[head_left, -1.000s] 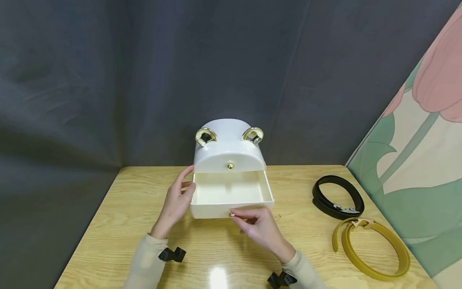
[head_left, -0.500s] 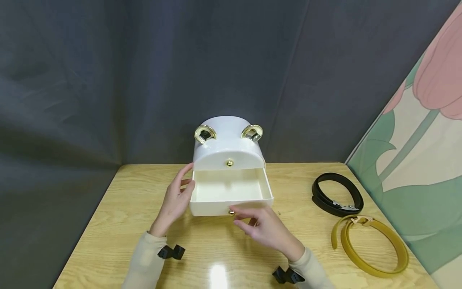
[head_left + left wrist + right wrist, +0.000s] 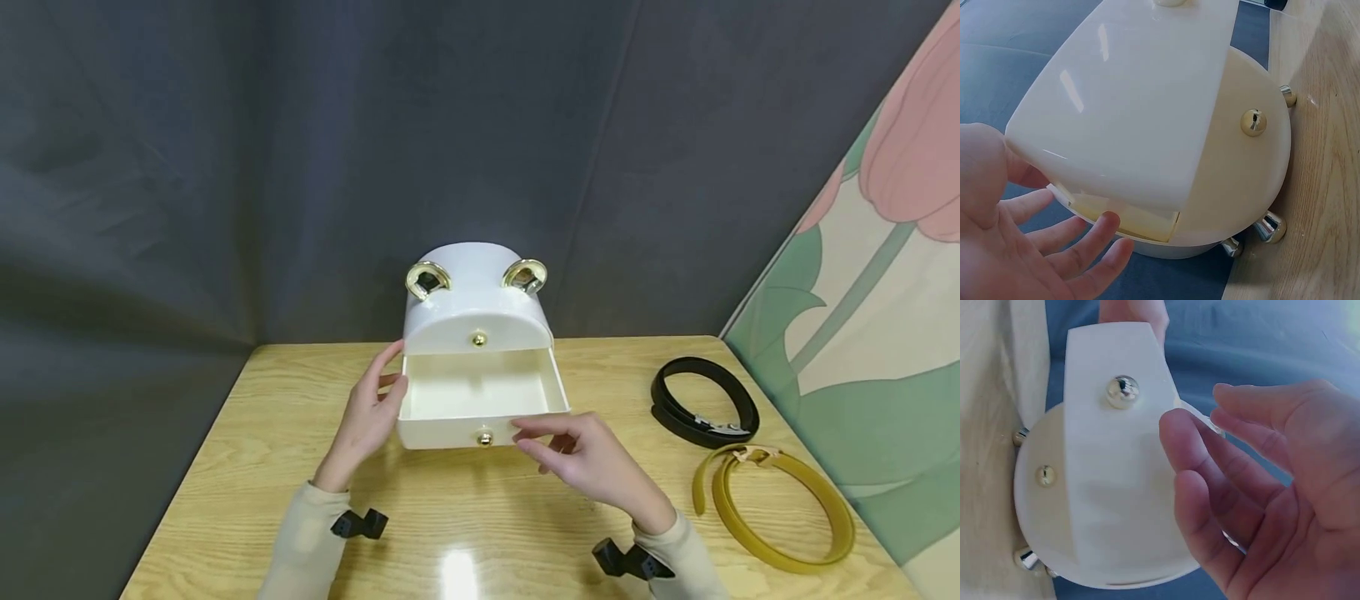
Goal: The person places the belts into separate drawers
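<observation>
A white, round-topped small drawer box [image 3: 474, 304] with gold ring-shaped ears stands near the table's back edge. Its lower drawer [image 3: 442, 433] is pulled out toward me, with a gold knob [image 3: 484, 439] on the front; no items show inside. My left hand [image 3: 365, 421] touches the left side where drawer and casing meet, fingers spread and relaxed in the left wrist view. Beside the drawer's right front corner hovers my right hand [image 3: 592, 458], off the knob. Its fingers [image 3: 1185, 437] are loosely bent and hold nothing, overlapping the drawer in the right wrist view.
On the table's right side lie a coiled black belt [image 3: 663, 408] and, in front of it, a coiled mustard-yellow belt [image 3: 843, 533]. A dark curtain [image 3: 480, 125] hangs behind the table [image 3: 300, 375]. Flower-printed cloth [image 3: 862, 350] slants along the right.
My right hand has let go of the drawer knob and moved off to the right. The drawer stays pulled out, and my left hand keeps its place at the left side.
</observation>
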Action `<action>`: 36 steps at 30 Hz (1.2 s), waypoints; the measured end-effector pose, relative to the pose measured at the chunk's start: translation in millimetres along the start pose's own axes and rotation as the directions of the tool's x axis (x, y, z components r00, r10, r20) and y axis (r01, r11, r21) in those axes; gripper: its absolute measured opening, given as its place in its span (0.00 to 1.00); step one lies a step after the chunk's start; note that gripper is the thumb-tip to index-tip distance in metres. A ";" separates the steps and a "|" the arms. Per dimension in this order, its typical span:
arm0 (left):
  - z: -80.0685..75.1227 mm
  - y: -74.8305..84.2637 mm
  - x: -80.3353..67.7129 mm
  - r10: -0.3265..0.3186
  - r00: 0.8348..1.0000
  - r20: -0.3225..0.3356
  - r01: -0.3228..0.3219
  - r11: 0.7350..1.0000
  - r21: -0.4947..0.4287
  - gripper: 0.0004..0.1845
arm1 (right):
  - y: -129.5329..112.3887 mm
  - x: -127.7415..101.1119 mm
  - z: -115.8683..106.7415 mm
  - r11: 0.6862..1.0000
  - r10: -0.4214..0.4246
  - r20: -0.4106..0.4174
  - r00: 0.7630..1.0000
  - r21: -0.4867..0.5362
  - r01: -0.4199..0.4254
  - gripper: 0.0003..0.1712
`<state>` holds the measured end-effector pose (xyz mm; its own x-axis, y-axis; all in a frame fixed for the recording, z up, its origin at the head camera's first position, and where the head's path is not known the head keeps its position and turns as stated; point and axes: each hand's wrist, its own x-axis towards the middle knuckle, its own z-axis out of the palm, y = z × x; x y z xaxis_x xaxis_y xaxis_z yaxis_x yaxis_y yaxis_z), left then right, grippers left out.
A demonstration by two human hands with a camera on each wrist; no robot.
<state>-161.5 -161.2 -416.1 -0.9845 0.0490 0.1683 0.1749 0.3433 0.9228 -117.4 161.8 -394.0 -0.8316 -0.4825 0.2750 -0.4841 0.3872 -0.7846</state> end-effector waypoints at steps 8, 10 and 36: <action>0.2 -0.7 -0.7 -0.018 1.000 0.000 0.018 1.000 -0.004 0.30 | 2.6 -4.6 -23.4 1.000 0.005 -0.089 0.996 -0.001 -0.005 0.12; 0.0 -0.8 -0.9 -0.019 1.000 -0.001 0.019 1.000 -0.001 0.30 | 4.7 -6.3 -28.8 1.000 0.004 -0.118 0.993 -0.005 -0.005 0.12; 0.2 -0.2 -0.4 0.001 1.000 0.005 -0.001 1.000 -0.001 0.30 | 73.9 -22.2 -97.5 0.950 0.271 -0.232 0.934 -0.089 -0.298 0.23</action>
<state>-161.2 -161.1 -416.4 -0.9843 0.0542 0.1680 0.1763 0.3427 0.9227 -161.2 277.7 -403.8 -0.9713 -0.1634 0.1730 -0.2365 0.5818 -0.7782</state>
